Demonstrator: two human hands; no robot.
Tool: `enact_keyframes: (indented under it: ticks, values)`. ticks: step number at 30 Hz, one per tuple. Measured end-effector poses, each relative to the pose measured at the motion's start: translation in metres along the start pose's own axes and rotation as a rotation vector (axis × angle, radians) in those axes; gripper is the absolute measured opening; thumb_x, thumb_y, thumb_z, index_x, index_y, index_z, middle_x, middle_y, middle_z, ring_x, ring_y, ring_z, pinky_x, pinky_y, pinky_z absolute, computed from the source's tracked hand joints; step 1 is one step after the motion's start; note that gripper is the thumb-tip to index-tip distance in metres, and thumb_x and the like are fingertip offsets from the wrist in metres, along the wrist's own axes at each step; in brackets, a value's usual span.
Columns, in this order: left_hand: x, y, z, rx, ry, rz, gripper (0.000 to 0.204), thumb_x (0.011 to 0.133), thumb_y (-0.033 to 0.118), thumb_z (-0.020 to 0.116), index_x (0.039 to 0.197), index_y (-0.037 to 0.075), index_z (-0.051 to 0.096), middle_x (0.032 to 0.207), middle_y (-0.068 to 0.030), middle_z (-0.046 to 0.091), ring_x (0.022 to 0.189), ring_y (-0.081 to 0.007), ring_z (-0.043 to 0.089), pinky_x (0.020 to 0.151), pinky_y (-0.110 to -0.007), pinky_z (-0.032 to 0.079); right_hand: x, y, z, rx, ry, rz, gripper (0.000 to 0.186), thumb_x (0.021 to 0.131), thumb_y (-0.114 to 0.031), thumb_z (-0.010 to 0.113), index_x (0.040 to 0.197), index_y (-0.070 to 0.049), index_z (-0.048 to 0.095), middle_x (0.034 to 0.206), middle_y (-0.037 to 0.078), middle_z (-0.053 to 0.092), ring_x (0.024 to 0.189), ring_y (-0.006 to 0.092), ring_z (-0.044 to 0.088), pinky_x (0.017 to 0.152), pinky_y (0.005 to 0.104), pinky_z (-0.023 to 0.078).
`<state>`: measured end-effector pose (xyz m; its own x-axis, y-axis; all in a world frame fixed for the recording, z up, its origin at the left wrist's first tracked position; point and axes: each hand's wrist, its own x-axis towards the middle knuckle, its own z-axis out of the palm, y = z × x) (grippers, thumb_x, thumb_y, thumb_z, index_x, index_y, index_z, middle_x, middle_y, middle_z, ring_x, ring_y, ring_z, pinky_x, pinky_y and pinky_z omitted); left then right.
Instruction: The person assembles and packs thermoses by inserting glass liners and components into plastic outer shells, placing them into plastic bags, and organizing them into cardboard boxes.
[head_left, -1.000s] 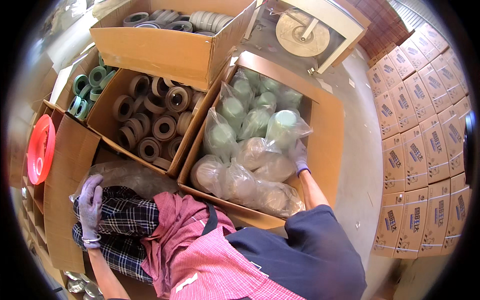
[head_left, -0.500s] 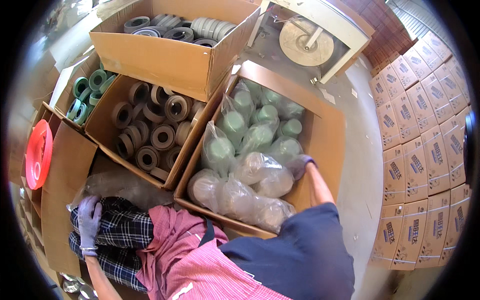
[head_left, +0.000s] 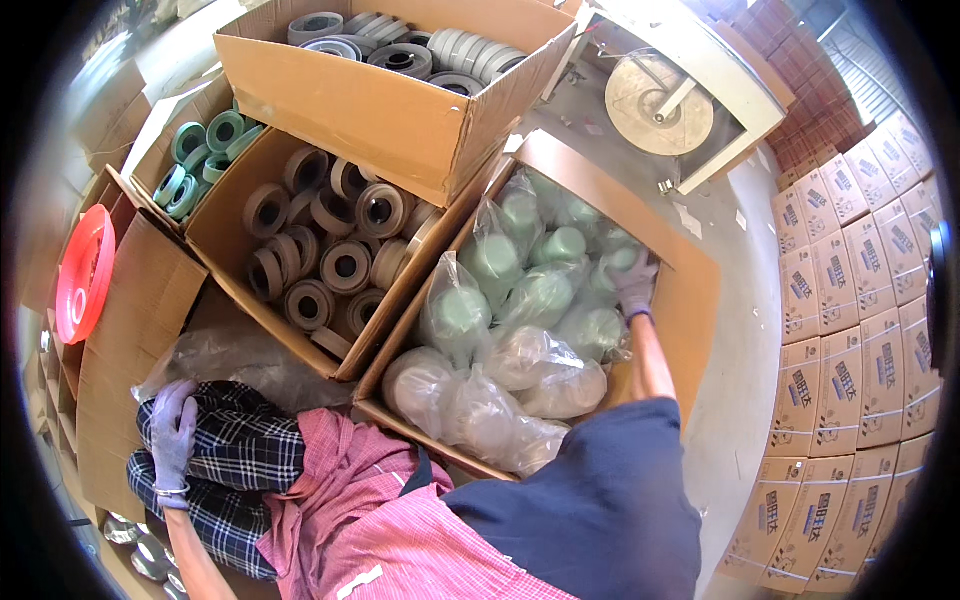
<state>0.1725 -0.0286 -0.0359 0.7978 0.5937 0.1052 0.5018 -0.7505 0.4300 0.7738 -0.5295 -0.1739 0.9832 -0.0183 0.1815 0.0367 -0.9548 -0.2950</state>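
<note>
My left hand (head_left: 173,432), in a light purple glove, lies with its fingers flat on my knee in plaid cloth (head_left: 245,445). My right hand (head_left: 636,286), also gloved, reaches into the far right part of an open carton (head_left: 690,330). Its fingers are round the side of a pale green roll (head_left: 615,262) in clear plastic; part of the grip is hidden. Several more bagged pale green rolls (head_left: 547,296) fill the far and middle part of this carton. Bagged whitish rolls (head_left: 488,410) lie at its near side.
Left of it, a carton (head_left: 240,285) holds loose grey-beige rolls. Beyond, a taller carton (head_left: 340,120) holds grey rolls. Green rolls (head_left: 205,160) and a red round dish (head_left: 86,275) are at left. Stacked cartons (head_left: 830,380) line the right; a white-framed machine (head_left: 735,130) stands far off.
My right hand has moved farther into the carton, from the near right bags to a pale green roll at the far right. The view has shifted slightly; my left hand stays on the knee.
</note>
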Motion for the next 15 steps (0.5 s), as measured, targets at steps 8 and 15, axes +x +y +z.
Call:
enact_keyframes:
  ticks: [8, 15]
  values:
    - [0.039, 0.114, 0.017, -0.743, 0.03, -0.031, 0.032, 0.096, 0.014, 0.058, 0.124, -0.001, 0.062, 0.127, -0.0133, 0.061, 0.12, -0.0253, 0.056, 0.104, -0.033, 0.04, -0.108, -0.169, -0.227, 1.037, -0.037, -0.389, 0.067, 0.078, -0.016, 0.078, 0.13, -0.003, 0.037, 0.11, 0.014, 0.056, 0.092, 0.0236, 0.063, 0.074, 0.0354, 0.055]
    - [0.05, 0.233, 0.063, -0.841, -0.015, 0.284, 0.026, 0.091, 0.015, 0.068, 0.112, 0.0, 0.066, 0.112, -0.0128, 0.066, 0.121, -0.0268, 0.051, 0.109, -0.039, 0.031, -0.225, -0.261, -0.145, 1.163, -0.853, -0.858, 0.055, 0.085, -0.015, 0.07, 0.134, -0.003, 0.047, 0.122, 0.01, 0.057, 0.108, 0.019, 0.056, 0.094, 0.0354, 0.047]
